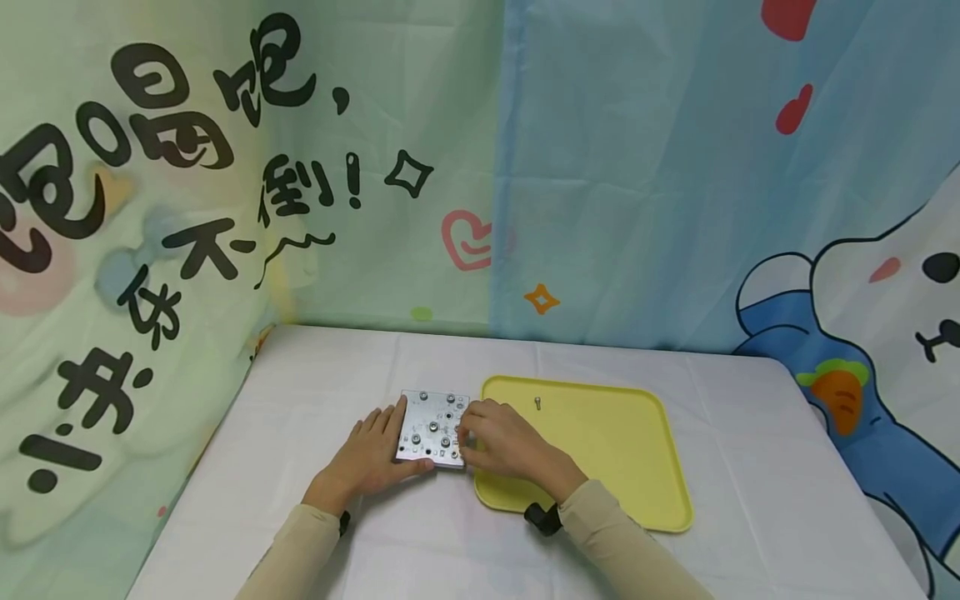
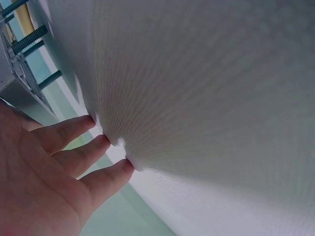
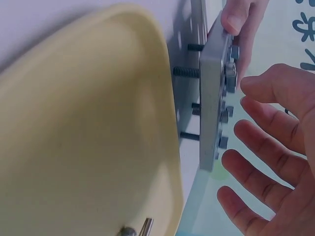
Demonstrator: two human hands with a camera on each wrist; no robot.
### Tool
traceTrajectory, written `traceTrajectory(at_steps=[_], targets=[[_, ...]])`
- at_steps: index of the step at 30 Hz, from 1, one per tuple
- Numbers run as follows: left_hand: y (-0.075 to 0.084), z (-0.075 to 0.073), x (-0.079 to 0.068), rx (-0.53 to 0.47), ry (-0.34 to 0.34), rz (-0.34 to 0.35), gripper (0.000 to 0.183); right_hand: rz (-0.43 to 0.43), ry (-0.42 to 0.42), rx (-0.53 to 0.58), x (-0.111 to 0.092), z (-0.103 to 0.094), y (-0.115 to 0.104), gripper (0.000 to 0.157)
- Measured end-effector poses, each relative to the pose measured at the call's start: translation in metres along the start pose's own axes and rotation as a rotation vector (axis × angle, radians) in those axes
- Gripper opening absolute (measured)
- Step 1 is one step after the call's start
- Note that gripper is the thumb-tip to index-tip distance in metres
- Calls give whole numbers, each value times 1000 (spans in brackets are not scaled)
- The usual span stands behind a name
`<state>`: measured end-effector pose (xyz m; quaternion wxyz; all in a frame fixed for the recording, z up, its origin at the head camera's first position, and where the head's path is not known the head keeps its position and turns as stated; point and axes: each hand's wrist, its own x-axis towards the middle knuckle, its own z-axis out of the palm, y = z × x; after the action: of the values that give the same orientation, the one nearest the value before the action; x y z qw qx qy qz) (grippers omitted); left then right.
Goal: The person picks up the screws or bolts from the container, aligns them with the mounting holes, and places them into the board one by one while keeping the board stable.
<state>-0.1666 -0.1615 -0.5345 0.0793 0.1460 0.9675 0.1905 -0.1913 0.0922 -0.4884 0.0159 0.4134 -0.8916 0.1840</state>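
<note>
Pale green cloth (image 1: 390, 275) printed with bold black characters hangs at left, beyond the left edge of a white-covered table (image 1: 240, 467). A beige left sleeve (image 1: 296, 554) reaches in over the table, leading to the person's left hand (image 1: 367, 454), which lies with fingers extended along the left side of a silvery metal plate (image 1: 424, 414), its thumb at the side nearest the person. The wrist view from that side shows three straight fingertips (image 2: 127, 168) touching the white cloth.

The plate sits left of the table's middle, well apart from its far left corner. Bolts (image 3: 230, 77) are set through it, heads on the upper face and threaded ends jutting from the underside.

At the plate's right side, the right hand (image 1: 506, 437) holds its fingers loosely bent, thumb and forefinger just beside a bolt head and nothing visible in its grasp. Beneath that hand and to the right lies a yellow tray (image 1: 622, 458), a single small screw (image 1: 537, 403) resting near its far edge. A black device (image 1: 543, 518) sits at the right wrist, beside a beige right sleeve (image 1: 630, 533). Beyond the table's far right corner, blue cloth (image 1: 637, 192) carries a white cartoon animal (image 1: 877, 292).
</note>
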Motion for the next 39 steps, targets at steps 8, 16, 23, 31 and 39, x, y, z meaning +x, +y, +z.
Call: traceTrajectory(at_steps=[8, 16, 23, 31, 39], targets=[[-1, 1, 0, -17, -5, -6, 116, 78, 10, 19, -10, -10, 18, 8], [0, -1, -1, -8, 1, 1, 115, 180, 20, 51, -23, -19, 49, 11], [1, -1, -2, -24, 1, -2, 116, 215, 42, 73, -32, -23, 76, 14], [0, -1, -2, -15, -2, 0, 116, 268, 77, 110, -39, -23, 101, 19], [1, -1, -1, -10, -14, -8, 116, 274, 51, 150, -37, -16, 120, 21]])
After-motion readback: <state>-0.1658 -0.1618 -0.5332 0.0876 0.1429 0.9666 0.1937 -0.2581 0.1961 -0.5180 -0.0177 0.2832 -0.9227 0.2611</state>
